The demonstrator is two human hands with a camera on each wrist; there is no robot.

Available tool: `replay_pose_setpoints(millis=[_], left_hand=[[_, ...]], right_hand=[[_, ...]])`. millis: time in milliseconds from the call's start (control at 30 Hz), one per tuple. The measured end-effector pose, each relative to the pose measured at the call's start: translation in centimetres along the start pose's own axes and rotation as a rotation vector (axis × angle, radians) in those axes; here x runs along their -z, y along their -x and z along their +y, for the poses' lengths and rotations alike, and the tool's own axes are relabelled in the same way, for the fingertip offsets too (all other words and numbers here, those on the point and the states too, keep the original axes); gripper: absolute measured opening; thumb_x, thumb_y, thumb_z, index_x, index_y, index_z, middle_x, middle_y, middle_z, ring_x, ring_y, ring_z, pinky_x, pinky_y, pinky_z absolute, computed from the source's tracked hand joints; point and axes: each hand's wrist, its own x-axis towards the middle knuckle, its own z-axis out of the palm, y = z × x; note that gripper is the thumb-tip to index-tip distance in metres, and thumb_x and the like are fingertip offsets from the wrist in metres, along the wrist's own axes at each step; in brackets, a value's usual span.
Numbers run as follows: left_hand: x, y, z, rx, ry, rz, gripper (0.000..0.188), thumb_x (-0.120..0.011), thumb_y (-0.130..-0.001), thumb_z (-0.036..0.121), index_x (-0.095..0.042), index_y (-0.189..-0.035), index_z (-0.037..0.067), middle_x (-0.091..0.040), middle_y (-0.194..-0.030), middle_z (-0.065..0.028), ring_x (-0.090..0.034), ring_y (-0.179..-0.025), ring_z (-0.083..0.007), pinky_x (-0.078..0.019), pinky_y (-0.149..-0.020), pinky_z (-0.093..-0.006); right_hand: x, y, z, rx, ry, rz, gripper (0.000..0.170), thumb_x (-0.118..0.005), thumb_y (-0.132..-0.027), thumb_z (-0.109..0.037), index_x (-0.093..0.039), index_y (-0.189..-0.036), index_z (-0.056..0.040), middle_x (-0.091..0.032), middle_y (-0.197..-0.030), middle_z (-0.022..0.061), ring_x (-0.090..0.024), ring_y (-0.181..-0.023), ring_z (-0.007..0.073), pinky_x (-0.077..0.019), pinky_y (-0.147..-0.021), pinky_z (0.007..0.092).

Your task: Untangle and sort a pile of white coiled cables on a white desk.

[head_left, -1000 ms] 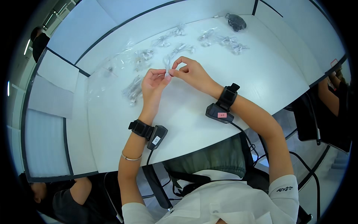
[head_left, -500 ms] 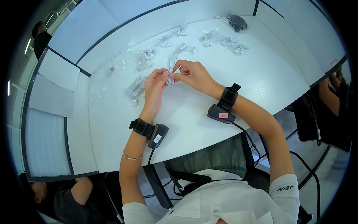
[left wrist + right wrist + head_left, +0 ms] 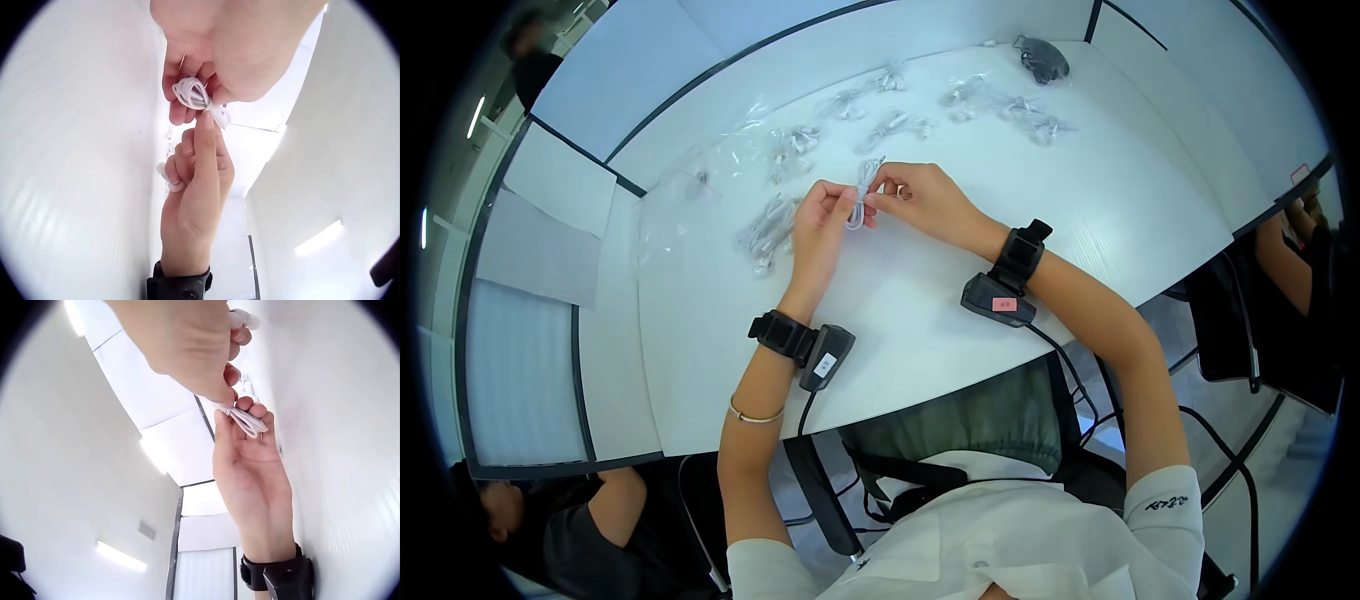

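A white cable bundle, looped and bound at its middle, is held upright between both hands above the table. My left hand pinches it from the left with thumb and fingers. From the right, my right hand pinches the bundle at its bound middle. In the left wrist view, loops of the bundle stick out beside the left fingers, and the right hand has its thumb on the binding. A white plug end shows by the right hand's curled fingers in the right wrist view.
Bagged white cables lie left of the left hand. Several more are spread along the back of the white table. A dark pouch sits at the back right, clear plastic bags at the left. Partitions surround the table.
The bundle has come into fuller view between the hands, its loops now showing below the fingers. Both hands have shifted slightly right.
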Motion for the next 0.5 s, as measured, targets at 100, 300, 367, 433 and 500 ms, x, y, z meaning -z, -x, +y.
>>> replay_pose_setpoints(millis=[100,300,367,433,500], left_hand=[[-0.4,0.0,0.2,-0.003,0.003,-0.018,0.015,-0.051,-0.092,0.014,-0.05,-0.096,0.0,-0.062,-0.084,-0.0085,-0.058,-0.072,-0.0133,-0.0452,-0.071,-0.0254],[0.1,-0.1,-1.2,-0.068,-0.12,-0.091,0.015,-0.05,-0.091,0.008,-0.04,-0.101,0.006,-0.052,-0.082,-0.0037,-0.048,-0.067,-0.0111,-0.04,-0.065,-0.0247],[0.0,-0.1,-0.9,-0.085,-0.236,-0.079,0.016,-0.05,-0.091,0.007,-0.037,-0.101,0.006,-0.05,-0.079,-0.0036,-0.045,-0.062,-0.0113,-0.0388,-0.06,-0.0254],[-0.3,0.2,-0.1,-0.071,-0.369,-0.063,0.017,-0.049,-0.09,0.007,-0.037,-0.102,0.006,-0.049,-0.078,-0.0045,-0.044,-0.062,-0.0113,-0.0383,-0.058,-0.0265],[-0.3,0.4,0.2,-0.172,-0.5,-0.076,0.016,-0.048,-0.091,0.008,-0.036,-0.102,0.005,-0.049,-0.076,-0.007,-0.046,-0.062,-0.0131,-0.0389,-0.057,-0.0282]], right_hand=[[0.2,0.1,-0.4,-0.008,-0.002,0.016,0.021,-0.061,-0.082,-0.024,-0.064,-0.087,-0.0036,-0.062,-0.068,0.0079,-0.056,-0.061,0.0195,-0.0438,-0.059,0.0316],[-0.1,0.0,0.3,0.02,0.045,0.043,0.026,-0.062,-0.083,-0.028,-0.062,-0.086,-0.0022,-0.062,-0.069,0.0091,-0.057,-0.061,0.0219,-0.0437,-0.057,0.0327],[-0.2,0.0,0.2,0.007,0.089,0.057,0.028,-0.062,-0.083,-0.03,-0.062,-0.086,-0.002,-0.062,-0.069,0.0096,-0.057,-0.061,0.0229,-0.0435,-0.057,0.0331],[-0.4,0.0,0.3,0.022,0.045,0.065,0.028,-0.062,-0.083,-0.03,-0.061,-0.084,-0.0018,-0.061,-0.069,0.0098,-0.057,-0.06,0.0236,-0.0434,-0.056,0.0333],[-0.4,0.0,0.2,0.032,0.028,0.078,0.029,-0.063,-0.083,-0.03,-0.061,-0.082,-0.0016,-0.061,-0.068,0.0098,-0.057,-0.06,0.0234,-0.0431,-0.056,0.0332]])
